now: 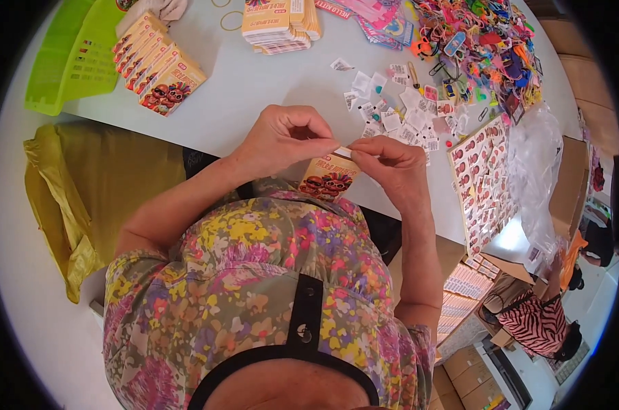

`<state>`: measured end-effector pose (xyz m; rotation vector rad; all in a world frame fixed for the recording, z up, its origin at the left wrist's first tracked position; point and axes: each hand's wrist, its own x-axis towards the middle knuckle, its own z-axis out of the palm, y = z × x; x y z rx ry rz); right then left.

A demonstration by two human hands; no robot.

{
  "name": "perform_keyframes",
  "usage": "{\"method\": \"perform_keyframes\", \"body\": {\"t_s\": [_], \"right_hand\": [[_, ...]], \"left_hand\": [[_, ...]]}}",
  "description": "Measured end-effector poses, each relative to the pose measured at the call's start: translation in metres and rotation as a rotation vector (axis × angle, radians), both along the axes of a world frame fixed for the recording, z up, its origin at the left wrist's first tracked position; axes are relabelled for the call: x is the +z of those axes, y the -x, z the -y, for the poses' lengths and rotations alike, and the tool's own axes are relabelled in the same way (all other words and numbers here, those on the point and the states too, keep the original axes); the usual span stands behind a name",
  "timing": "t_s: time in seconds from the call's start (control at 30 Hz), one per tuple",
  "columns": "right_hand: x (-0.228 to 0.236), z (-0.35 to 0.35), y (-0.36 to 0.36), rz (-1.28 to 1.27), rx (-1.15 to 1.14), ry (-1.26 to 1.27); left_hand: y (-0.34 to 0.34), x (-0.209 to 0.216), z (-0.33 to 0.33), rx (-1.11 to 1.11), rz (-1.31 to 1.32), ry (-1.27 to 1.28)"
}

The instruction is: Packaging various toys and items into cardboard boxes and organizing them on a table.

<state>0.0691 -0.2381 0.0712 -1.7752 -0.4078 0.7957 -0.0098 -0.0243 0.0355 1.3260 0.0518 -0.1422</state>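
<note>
A lime-green basket (60, 68) stands at the left of a pale desk (234, 92), above a draped yellow bag (118, 198). Beside the basket, a fanned row of cartoon-printed packets (162, 68) appears to be the finished share, though the view cannot confirm it; a thicker stack of packets (278, 31) at the far edge looks like those left. At center, a worker's left hand (275, 143) pinches the top edge of a single packet (328, 181) at the desk's near edge, before a floral shirt (255, 287). The right hand (397, 167) grips the packet's upper right corner, fingers closed; whether its top is sealed cannot be told, so this one seems mid-way. Loose white slips (412, 116) crowd the desk just beyond that hand, backed by a heap of colorful trinkets (487, 41). Farther right, sticker sheets (480, 181) and crumpled clear plastic (538, 154) hem in that side, near a co-worker in stripes (535, 321).
</note>
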Motion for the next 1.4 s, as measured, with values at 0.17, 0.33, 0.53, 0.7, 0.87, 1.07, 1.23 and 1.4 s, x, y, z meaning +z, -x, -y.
{"method": "perform_keyframes", "body": {"t_s": [0.17, 0.33, 0.53, 0.7, 0.87, 1.07, 1.23, 1.4], "right_hand": [[-0.002, -0.002, 0.017, 0.048, -0.087, -0.051], [-0.009, 0.006, 0.042, 0.392, -0.014, -0.061], [0.000, -0.013, 0.034, 0.258, -0.130, -0.089], [-0.002, -0.040, -0.007, 0.403, 0.016, 0.022], [-0.008, -0.118, -0.076, 0.746, 0.025, 0.061], [-0.005, -0.195, -0.111, 0.837, -0.041, 0.438], [-0.053, -0.178, -0.141, 0.614, -0.126, 0.059], [-0.045, -0.155, -0.141, 0.497, -0.106, 0.010]], "left_hand": [[0.017, -0.003, -0.003, -0.033, 0.057, 0.008], [0.034, -0.007, 0.002, -0.122, 0.039, -0.158], [0.040, 0.039, -0.042, 0.429, 0.284, -0.575], [0.050, 0.030, -0.115, 0.453, 0.457, -1.363], [0.044, 0.013, -0.136, 0.561, 0.512, -1.782], [0.039, -0.003, -0.138, 0.740, 0.570, -1.590], [0.032, 0.005, -0.130, 0.657, 0.549, -1.600], [0.041, 0.008, -0.125, 0.651, 0.508, -1.688]]}}
